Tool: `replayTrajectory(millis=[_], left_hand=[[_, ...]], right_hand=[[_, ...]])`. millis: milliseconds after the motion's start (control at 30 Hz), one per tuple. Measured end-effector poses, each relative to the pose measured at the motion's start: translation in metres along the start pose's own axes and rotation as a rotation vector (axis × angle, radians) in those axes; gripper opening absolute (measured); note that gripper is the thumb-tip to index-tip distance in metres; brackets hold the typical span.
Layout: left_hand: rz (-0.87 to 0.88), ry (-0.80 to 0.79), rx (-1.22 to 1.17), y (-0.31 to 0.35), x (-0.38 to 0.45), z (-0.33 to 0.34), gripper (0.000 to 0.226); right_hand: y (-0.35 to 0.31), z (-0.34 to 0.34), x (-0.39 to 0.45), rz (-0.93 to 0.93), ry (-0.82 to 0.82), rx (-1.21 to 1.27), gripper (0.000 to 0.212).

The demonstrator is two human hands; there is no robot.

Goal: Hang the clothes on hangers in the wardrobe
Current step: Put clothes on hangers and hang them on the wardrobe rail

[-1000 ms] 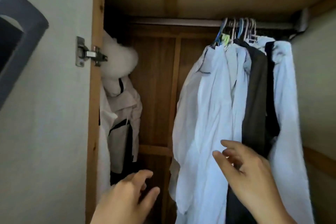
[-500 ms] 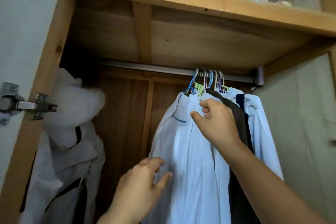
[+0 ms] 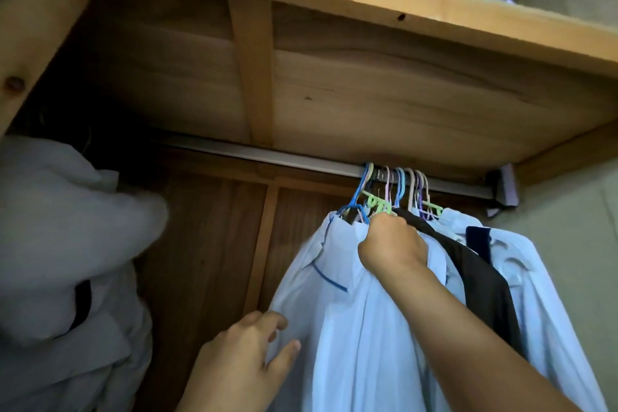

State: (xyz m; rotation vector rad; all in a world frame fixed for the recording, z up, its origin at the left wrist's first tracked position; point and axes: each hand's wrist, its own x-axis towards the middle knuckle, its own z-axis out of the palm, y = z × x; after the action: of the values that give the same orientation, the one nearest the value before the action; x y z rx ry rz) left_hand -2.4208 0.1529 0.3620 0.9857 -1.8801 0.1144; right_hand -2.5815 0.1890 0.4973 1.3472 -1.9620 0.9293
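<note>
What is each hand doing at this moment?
Left hand: open, fingers relaxed against the light blue shirt.
Right hand: closed, gripping at the shirt's collar, under the hangers.

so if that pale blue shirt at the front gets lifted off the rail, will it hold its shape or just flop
Likely floppy: the pale blue shirt hangs in soft folds and drapes from its blue hanger. Probably light, since a thin hanger carries it. It may snag, as the hooks crowd together on the rail.

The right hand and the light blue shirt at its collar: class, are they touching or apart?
Touching. The head view shows the right hand curled into the collar of the light blue shirt, just under the hangers, with no gap visible.
</note>
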Motion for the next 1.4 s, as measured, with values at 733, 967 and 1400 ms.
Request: replayTrajectory(millis=[733, 967, 1400], left_hand=[[0.061, 0.149, -0.022, -0.014, -0.039, -0.015, 0.052], [-0.009, 0.234, -0.119, -0.014, -0.100, -0.040, 0.075], [-0.241, 0.064, 0.139, -0.019, -0.217, -0.090, 0.038]], right_hand=[[0.074, -0.028, -0.081, -0.130, 0.108, 0.219, 0.016], [0.107, -0.027, -0.176, -0.221, -0.009, 0.522, 0.018], [0.119, -0.022, -0.272, -0.340, -0.100, 0.649, 0.006]])
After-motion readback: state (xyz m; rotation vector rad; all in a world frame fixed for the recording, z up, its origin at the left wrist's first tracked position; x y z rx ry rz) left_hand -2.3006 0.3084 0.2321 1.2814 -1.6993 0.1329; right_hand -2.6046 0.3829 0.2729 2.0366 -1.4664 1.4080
